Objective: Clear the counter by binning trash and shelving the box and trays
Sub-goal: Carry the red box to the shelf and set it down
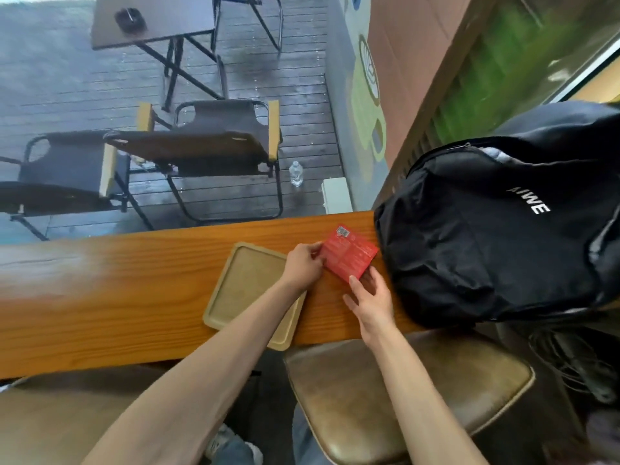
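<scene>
A flat red box (349,255) with a barcode sits tilted just above the wooden counter (134,280), right beside a black backpack. My left hand (303,265) pinches its left edge. My right hand (370,298) holds its lower corner between thumb and fingers. A tan rectangular tray (241,283) lies on the counter under my left forearm, its near corner reaching the counter's front edge; whether it is one tray or a stack I cannot tell.
A black backpack (496,236) fills the counter's right end. A brown padded stool (402,397) stands below the counter's front edge. Through the glass beyond are folding chairs (214,152), a small table (151,21) and a water bottle (296,173) on decking.
</scene>
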